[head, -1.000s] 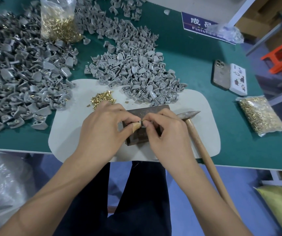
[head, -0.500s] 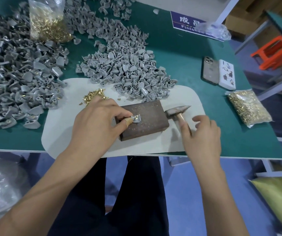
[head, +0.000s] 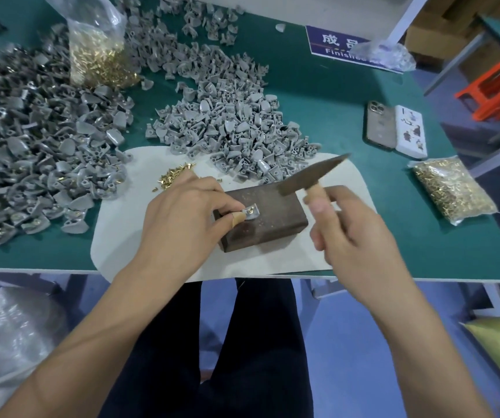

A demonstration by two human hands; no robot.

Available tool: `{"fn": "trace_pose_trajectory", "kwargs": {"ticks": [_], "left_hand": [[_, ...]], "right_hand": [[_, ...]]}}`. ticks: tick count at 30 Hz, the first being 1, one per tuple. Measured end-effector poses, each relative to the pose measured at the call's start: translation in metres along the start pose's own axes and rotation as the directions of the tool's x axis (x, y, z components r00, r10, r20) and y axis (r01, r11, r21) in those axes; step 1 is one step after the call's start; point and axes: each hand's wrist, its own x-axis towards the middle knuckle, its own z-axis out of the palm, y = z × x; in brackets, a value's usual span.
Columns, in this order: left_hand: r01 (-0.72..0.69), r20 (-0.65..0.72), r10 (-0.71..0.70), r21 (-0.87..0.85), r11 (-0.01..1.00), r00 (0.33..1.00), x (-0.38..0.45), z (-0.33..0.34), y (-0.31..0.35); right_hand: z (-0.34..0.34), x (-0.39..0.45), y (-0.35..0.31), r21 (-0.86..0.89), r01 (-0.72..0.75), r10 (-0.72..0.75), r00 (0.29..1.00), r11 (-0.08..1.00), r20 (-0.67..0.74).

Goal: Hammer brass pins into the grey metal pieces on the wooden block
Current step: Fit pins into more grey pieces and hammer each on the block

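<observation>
A green bench [head: 348, 116] carries heaps of grey metal pieces [head: 31, 140], a pale mat [head: 140, 260], bagged brass pins [head: 451, 188] and two phones [head: 380, 126]. On the mat sits the wooden block [head: 269, 218]. The left hand [head: 182, 224] pinches one grey piece [head: 250, 212] there; right hand [head: 354, 242] fingers curl round the hammer [head: 312, 176], raised above the block.

Both forearms come in bare from the bottom of the frame, no sleeves showing. The left hand [head: 182, 218] wears a tan bandage on its thumb tip; the right hand [head: 354, 239] is bare. Dark navy trousers [head: 242, 342] fill lower centre.
</observation>
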Motion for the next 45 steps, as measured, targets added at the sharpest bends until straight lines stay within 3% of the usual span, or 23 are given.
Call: {"fn": "trace_pose_trajectory", "kwargs": {"ticks": [4, 8, 13, 17, 18, 21, 23, 26, 27, 31, 33, 36, 41, 43, 45], "left_hand": [[0.003, 0.01, -0.003, 0.024, 1.0, 1.0, 0.001, -0.002, 0.002], [0.006, 0.007, -0.006, 0.02, 1.0, 1.0, 0.001, -0.003, 0.004], [-0.009, -0.002, 0.009, 0.048, 0.999, 1.0, 0.0, -0.004, 0.005], [0.004, 0.0, -0.004, 0.023, 1.0, 1.0, 0.0, -0.003, 0.004], [0.008, -0.002, -0.008, 0.019, 1.0, 1.0, 0.0, -0.003, 0.004], [-0.002, -0.003, 0.002, 0.033, 0.999, 1.0, 0.0, -0.004, 0.005], [-0.001, 0.001, 0.001, 0.035, 0.999, 1.0, 0.0, -0.004, 0.004], [0.02, 0.012, -0.021, 0.028, 0.999, 1.0, 0.001, -0.004, 0.003], [0.019, 0.01, -0.019, 0.029, 0.999, 1.0, 0.0, -0.003, 0.003], [0.012, -0.016, -0.012, 0.009, 1.0, 1.0, -0.002, -0.002, 0.004], [0.017, -0.017, -0.017, 0.008, 1.0, 1.0, -0.002, -0.003, 0.005], [0.014, -0.007, -0.013, 0.006, 1.0, 1.0, -0.001, -0.003, 0.005], [0.008, 0.033, -0.008, -0.007, 1.0, 0.999, 0.002, -0.006, 0.005], [0.007, 0.04, -0.006, -0.009, 1.0, 0.999, 0.003, -0.007, 0.004], [0.005, 0.043, -0.005, -0.006, 1.0, 0.999, 0.004, -0.007, 0.003]], "right_hand": [[0.023, -0.002, -0.015, -0.13, 0.002, 0.0, 1.0, 0.992, 0.022], [0.024, -0.001, -0.023, -0.159, 0.064, -0.092, 0.98, 0.985, -0.176], [0.029, -0.005, -0.021, -0.284, 0.001, -0.022, 0.997, 0.959, -0.071], [0.019, -0.005, -0.027, -0.143, 0.032, -0.072, 0.956, 0.989, -0.285], [0.023, -0.006, -0.03, -0.139, 0.034, -0.071, 0.961, 0.99, -0.266], [0.033, -0.011, -0.032, -0.293, -0.001, -0.008, 1.0, 0.956, -0.029], [0.027, -0.011, -0.032, -0.333, 0.002, -0.019, 0.999, 0.943, -0.046], [0.02, -0.009, -0.035, -0.221, 0.027, -0.085, 0.963, 0.975, -0.255], [0.023, -0.009, -0.037, -0.203, 0.031, -0.085, 0.96, 0.979, -0.267], [0.031, -0.013, -0.033, -0.317, -0.041, 0.036, 0.999, 0.947, -0.02], [0.023, -0.013, -0.033, -0.35, -0.01, -0.02, 0.996, 0.937, -0.083], [0.02, -0.014, -0.035, -0.187, 0.042, -0.098, 0.949, 0.981, -0.3], [0.029, -0.011, -0.031, -0.398, -0.056, 0.061, 0.998, 0.916, 0.0], [0.02, -0.008, -0.03, -0.421, -0.035, 0.016, 0.999, 0.906, -0.048], [0.014, -0.009, -0.033, -0.309, -0.013, -0.06, 0.972, 0.951, -0.225]]}}
